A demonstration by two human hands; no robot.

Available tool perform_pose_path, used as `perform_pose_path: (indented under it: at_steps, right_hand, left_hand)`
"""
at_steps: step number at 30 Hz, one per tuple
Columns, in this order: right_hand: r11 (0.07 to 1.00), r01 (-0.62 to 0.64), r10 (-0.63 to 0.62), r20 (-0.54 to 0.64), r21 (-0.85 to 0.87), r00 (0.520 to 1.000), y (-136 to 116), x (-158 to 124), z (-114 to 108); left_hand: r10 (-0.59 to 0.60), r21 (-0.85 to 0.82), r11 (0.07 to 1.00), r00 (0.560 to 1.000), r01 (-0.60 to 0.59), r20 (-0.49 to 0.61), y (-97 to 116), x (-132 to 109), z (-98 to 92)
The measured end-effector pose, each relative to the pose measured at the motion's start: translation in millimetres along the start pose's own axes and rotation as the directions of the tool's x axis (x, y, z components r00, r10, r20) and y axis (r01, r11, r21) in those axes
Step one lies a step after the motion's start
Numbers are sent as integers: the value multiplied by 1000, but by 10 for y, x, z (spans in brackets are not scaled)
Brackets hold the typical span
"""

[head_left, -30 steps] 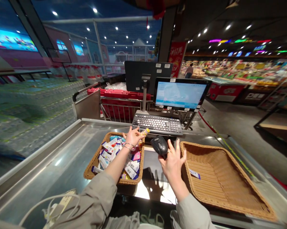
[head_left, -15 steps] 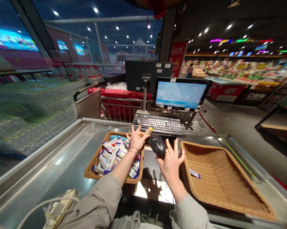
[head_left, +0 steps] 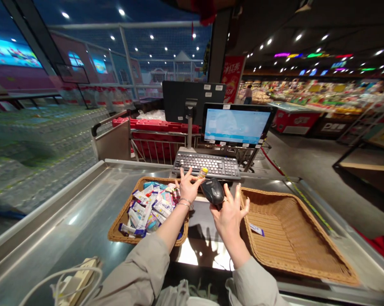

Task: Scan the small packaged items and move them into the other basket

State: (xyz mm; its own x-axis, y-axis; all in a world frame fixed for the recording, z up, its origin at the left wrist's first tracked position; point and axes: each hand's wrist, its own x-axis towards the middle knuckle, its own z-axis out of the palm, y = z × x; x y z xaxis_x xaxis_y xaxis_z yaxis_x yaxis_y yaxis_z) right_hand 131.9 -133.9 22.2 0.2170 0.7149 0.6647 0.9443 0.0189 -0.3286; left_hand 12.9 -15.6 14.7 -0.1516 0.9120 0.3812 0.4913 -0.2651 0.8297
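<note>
Small yellow-capped bottle [head_left: 203,172]: tilted at the left hand's fingertips, just in front of the keyboard.
Left hand [head_left: 189,185]: fingers spread, pinching the bottle on the thumb side, above the far rim of the left wicker basket.
Right hand [head_left: 230,216]: fingers spread wide, a black handheld barcode scanner [head_left: 213,191] against the thumb side; how firmly it grips cannot be told.
Left wicker basket [head_left: 121,227]: heaped with small printed packets [head_left: 150,210].
Right wicker basket [head_left: 284,238]: 1 blue-and-white packet [head_left: 256,229] lying inside, near the rim.
Counter: stainless-steel checkout counter [head_left: 61,221] under both baskets, with a white power strip [head_left: 78,278] at its near edge.
Beyond: black keyboard [head_left: 206,165], lit POS monitor [head_left: 235,126], red crates [head_left: 163,125].
</note>
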Motion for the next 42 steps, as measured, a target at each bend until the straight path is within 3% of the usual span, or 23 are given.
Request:
perform_pose_path:
  at_steps: [17, 31, 42]
  right_hand:
    - [1000, -15, 15, 15, 1, 1000, 80, -2, -22]
    - [1000, -13, 13, 9, 27, 1000, 35, 10, -43]
    - [999, -14, 13, -21, -37, 1000, 145, -11, -70]
  left_hand:
    - [14, 19, 1000, 999, -15, 38, -9, 27, 90]
    - [14, 38, 999, 999, -16, 38, 10, 23, 81]
    - [22, 41, 999, 998, -24, 61, 50, 18, 64]
